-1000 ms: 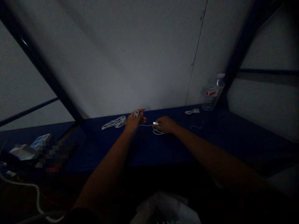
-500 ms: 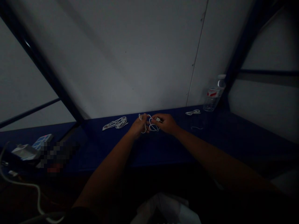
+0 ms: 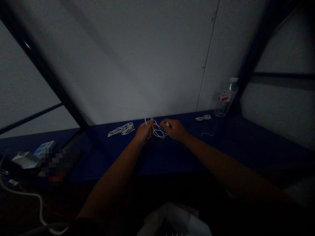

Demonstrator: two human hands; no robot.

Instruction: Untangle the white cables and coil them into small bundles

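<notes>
A white cable [image 3: 159, 132] runs in loose loops between my two hands, above the blue shelf [image 3: 167, 160]. My left hand [image 3: 144, 130] is closed on one part of it, and a short piece sticks up past the fingers. My right hand [image 3: 174, 127] pinches the other part, with a pale plug showing at the fingers. Left of my hands a bundled white cable [image 3: 126, 128] lies on the shelf. To the right lies a smaller coiled white cable [image 3: 203, 118], with a thin white tie [image 3: 207, 134] in front of it.
A clear plastic bottle [image 3: 223, 101] stands at the back right by the blue frame post. On the far left are a white adapter [image 3: 26, 160], a blue-and-white box [image 3: 44, 148] and a thick pale cord [image 3: 40, 205]. A pale wall [image 3: 147, 65] rises behind the shelf.
The cable loops between my hands have opened out and shifted left. My left hand has closed further round the cable, while my right hand stays nearly in place.
</notes>
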